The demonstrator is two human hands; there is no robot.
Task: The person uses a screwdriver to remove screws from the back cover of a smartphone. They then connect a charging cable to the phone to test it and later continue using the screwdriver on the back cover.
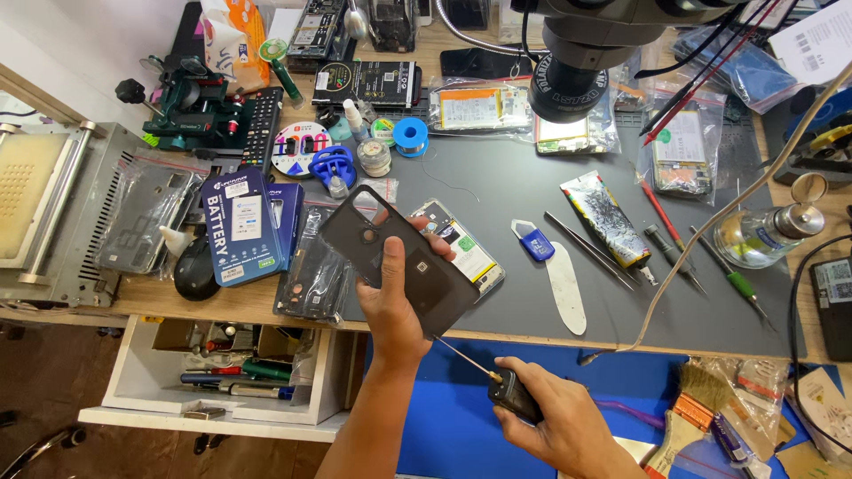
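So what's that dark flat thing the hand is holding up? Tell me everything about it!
It is a phone back cover, dark grey, matte, plastic-looking, with round camera holes near its upper end. The left hand holds it tilted above the grey mat, thumb across it. A thin probe from the tool in the right hand meets its lower edge.

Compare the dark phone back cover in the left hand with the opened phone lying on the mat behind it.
The dark back cover is held up at a tilt by the left hand; the opened phone lies flat on the grey mat. The cover shows a plain dark surface with camera holes; the phone shows exposed, light-coloured insides. The cover is fully visible; the phone is partly hidden behind it. Both are phone-shaped rectangles.
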